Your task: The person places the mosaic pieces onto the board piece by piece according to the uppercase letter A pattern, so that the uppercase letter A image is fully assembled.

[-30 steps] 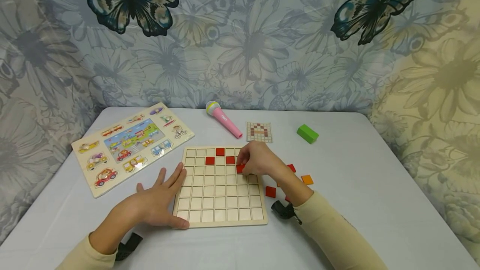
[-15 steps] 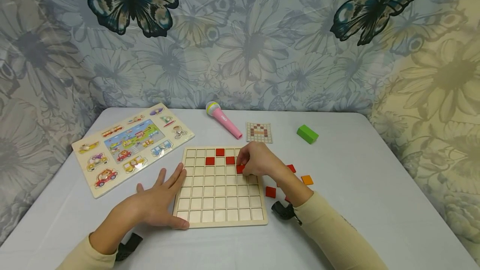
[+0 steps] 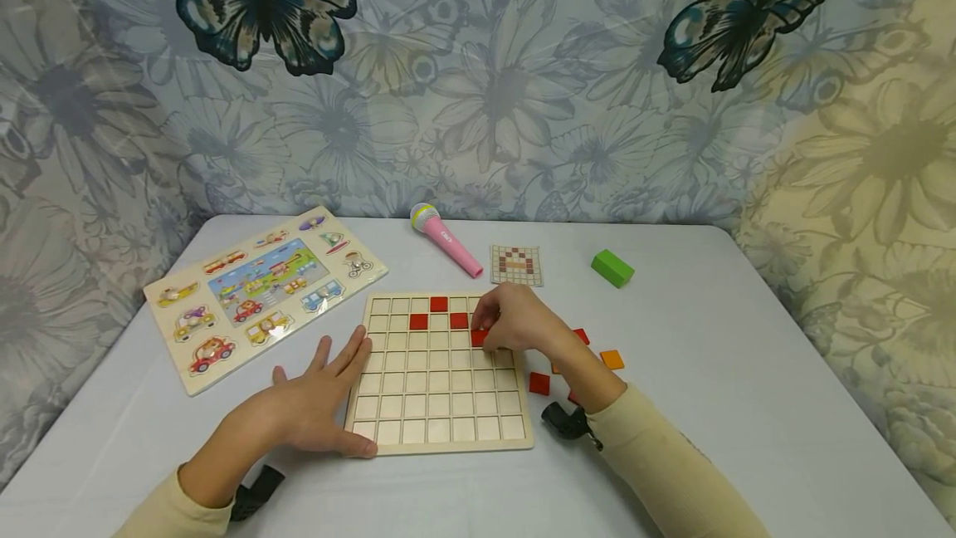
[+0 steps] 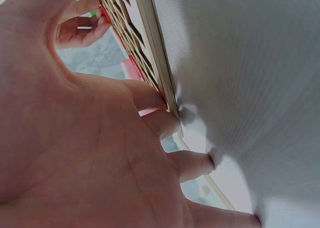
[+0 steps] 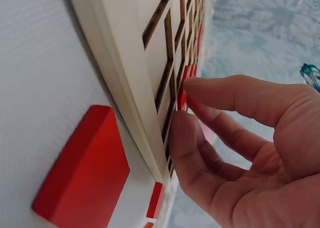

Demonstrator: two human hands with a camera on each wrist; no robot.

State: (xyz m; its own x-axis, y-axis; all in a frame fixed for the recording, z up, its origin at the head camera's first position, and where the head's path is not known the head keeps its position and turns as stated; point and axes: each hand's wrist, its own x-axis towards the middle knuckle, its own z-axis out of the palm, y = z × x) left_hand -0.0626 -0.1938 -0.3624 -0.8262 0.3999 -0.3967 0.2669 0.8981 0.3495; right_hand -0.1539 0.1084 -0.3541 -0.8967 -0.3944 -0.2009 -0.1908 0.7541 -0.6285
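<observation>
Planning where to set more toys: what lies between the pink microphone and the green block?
In the head view, a small pattern card lies between the microphone and the block.

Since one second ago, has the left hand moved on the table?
No. The left hand lies flat at the same left edge of the wooden grid board.

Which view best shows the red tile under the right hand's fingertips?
The head view: the red tile sits in the wooden grid board, part-covered by the right hand. The right wrist view shows it edge-on; the left wrist view shows only a distant red sliver.
</observation>
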